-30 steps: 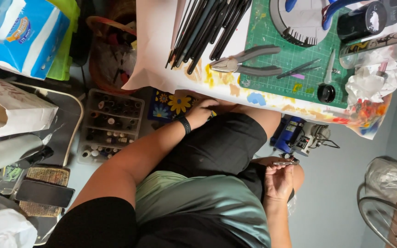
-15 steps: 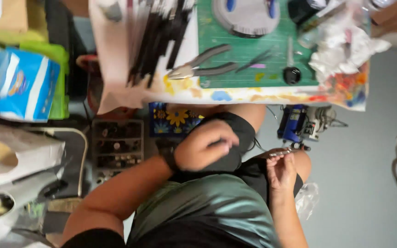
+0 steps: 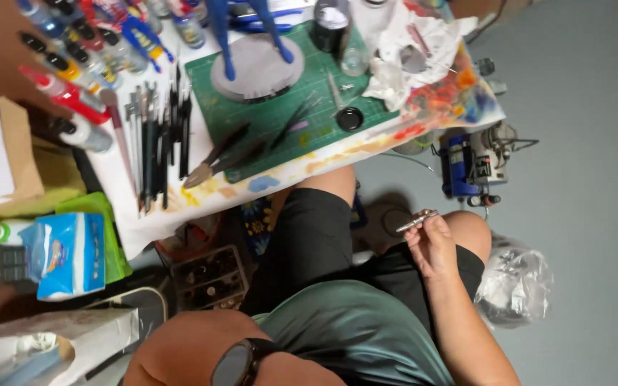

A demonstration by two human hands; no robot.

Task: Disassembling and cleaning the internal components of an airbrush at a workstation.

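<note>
My right hand (image 3: 434,246) rests over my right knee, fingers closed on a small silver metal airbrush-like tool (image 3: 416,220) that points up and to the right. Only the forearm and wrist of my left arm show, very close to the camera at the bottom, with a black watch (image 3: 241,361); the hand itself is out of the picture. Ahead of my knees is a paint-stained table (image 3: 395,139) with a green cutting mat (image 3: 280,118).
On the mat stand a blue figure on a round grey base (image 3: 259,68), dark pliers (image 3: 216,161) and a small black cup (image 3: 350,118). Brushes (image 3: 155,143), paint bottles (image 3: 73,86) and crumpled paper (image 3: 409,57) flank it. A blue compressor (image 3: 470,168) and plastic bag (image 3: 513,286) sit on the floor.
My left hand has risen from my lap toward the camera and left the picture. The view has swung and tilted. The right hand still grips the metal tool.
</note>
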